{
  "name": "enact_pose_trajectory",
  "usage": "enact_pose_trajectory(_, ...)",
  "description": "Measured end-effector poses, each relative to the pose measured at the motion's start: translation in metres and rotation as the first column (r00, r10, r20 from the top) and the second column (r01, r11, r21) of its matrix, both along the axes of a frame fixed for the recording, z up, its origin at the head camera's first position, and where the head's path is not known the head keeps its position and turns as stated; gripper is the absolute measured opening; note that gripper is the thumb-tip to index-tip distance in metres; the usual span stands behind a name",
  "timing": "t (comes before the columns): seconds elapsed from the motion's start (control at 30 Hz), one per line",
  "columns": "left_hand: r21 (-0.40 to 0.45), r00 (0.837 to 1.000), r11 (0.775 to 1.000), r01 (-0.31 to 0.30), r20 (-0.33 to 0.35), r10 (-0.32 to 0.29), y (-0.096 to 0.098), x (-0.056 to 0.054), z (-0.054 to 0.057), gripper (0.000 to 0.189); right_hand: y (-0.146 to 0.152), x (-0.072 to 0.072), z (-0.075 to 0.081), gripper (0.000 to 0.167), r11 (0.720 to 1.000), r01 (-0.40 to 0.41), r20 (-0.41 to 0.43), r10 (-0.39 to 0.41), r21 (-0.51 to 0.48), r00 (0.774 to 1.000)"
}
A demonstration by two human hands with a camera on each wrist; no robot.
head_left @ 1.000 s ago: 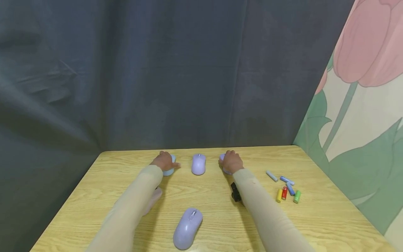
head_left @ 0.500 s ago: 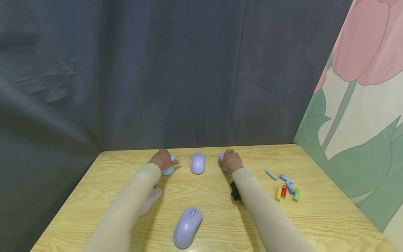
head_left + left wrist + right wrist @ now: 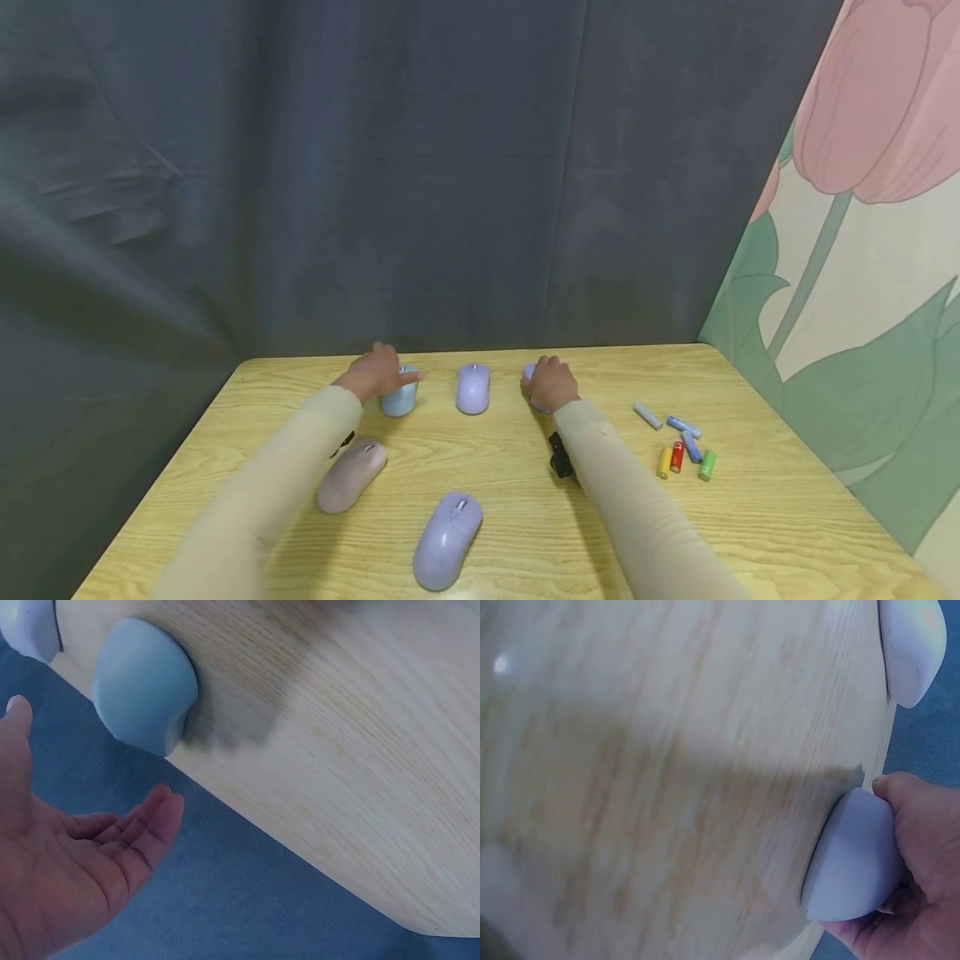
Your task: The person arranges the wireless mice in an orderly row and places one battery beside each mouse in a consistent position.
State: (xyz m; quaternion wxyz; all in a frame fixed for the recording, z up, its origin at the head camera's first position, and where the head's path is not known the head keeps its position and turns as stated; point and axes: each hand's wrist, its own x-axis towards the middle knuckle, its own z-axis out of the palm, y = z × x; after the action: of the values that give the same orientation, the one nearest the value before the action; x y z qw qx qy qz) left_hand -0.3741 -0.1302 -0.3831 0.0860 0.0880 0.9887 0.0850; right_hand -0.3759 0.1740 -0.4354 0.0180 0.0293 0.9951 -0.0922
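My left hand (image 3: 377, 372) is off the light blue computer mouse (image 3: 399, 402), its thumb stretched out to the right over it in the head view. The left wrist view has the palm turned up to the camera, fingers loosely bent, and a gap between them and the blue mouse (image 3: 142, 686). At the back right of the table, my right hand (image 3: 553, 385) grips a lilac mouse (image 3: 855, 859), thumb on one side and fingers on the other. The hand hides most of that mouse in the head view. Another lilac mouse (image 3: 473, 390) stands between the two hands.
A pinkish mouse (image 3: 351, 477) lies beside the left forearm, and a lilac mouse (image 3: 447, 542) is at the front middle. Several small batteries, including a red battery (image 3: 677, 457) and a green battery (image 3: 707, 465), lie right of the right arm. A dark curtain (image 3: 450, 183) hangs behind the table.
My left hand has let go of the blue mouse and moved left and slightly up from it. The pinkish mouse is more uncovered. The right hand stays on its mouse.
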Motion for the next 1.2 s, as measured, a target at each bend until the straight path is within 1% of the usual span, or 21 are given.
enact_pose_trajectory(0.1, 0.004, 1.000, 1.000, 0.010, 0.009, -0.010, -0.005, 0.003, 0.002, 0.091, 0.000, 0.000, 0.000, 0.067, 1.000, -0.002, 0.001, 0.002, 0.005, 1.000)
enact_pose_trajectory(0.23, 0.023, 0.999, 0.999, 0.047, 0.009, -0.047, -0.010, 0.009, 0.004, 0.090, 0.002, 0.000, 0.000, 0.066, 1.000, -0.005, 0.005, 0.005, 0.009, 1.000)
enact_pose_trajectory(0.33, 0.032, 0.996, 0.996, 0.087, -0.019, -0.087, -0.015, 0.014, 0.005, 0.090, 0.003, 0.000, -0.001, 0.066, 1.000, -0.006, 0.007, 0.006, 0.014, 1.000)
enact_pose_trajectory(0.47, 0.053, 0.988, 0.988, 0.144, -0.062, -0.140, -0.025, 0.020, 0.002, 0.094, 0.004, 0.000, -0.002, 0.067, 1.000, -0.011, 0.006, 0.011, 0.018, 1.000)
enact_pose_trajectory(0.57, 0.089, 0.982, 0.980, 0.179, -0.083, -0.172, -0.032, 0.027, -0.001, 0.094, 0.005, -0.001, -0.004, 0.066, 1.000, -0.011, 0.002, 0.011, 0.010, 1.000)
enact_pose_trajectory(0.7, 0.111, 0.973, 0.971, 0.210, -0.123, -0.196, -0.037, 0.038, -0.004, 0.091, 0.005, -0.001, -0.004, 0.066, 1.000, -0.003, -0.001, 0.003, -0.003, 1.000)
enact_pose_trajectory(0.8, 0.124, 0.968, 0.967, 0.221, -0.145, -0.203, -0.039, 0.048, -0.007, 0.088, 0.005, 0.000, -0.006, 0.065, 1.000, 0.000, -0.003, 0.000, -0.003, 1.000)
enact_pose_trajectory(0.97, 0.172, 0.961, 0.954, 0.244, -0.173, -0.214, -0.044, 0.065, -0.011, 0.081, 0.004, 0.000, -0.007, 0.064, 1.000, 0.005, -0.005, -0.005, -0.007, 1.000)
enact_pose_trajectory(1.1, 0.208, 0.955, 0.942, 0.262, -0.199, -0.222, -0.049, 0.078, -0.016, 0.073, 0.004, 0.001, -0.005, 0.064, 1.000, 0.009, -0.005, -0.009, -0.008, 1.000)
enact_pose_trajectory(1.17, 0.210, 0.952, 0.941, 0.265, -0.211, -0.221, -0.052, 0.083, -0.019, 0.070, 0.004, 0.002, -0.004, 0.064, 1.000, 0.008, -0.007, -0.008, -0.010, 1.000)
enact_pose_trajectory(1.2, 0.207, 0.948, 0.939, 0.273, -0.222, -0.227, -0.054, 0.086, -0.021, 0.068, 0.004, 0.002, -0.003, 0.064, 1.000, 0.006, -0.005, -0.007, -0.008, 1.000)
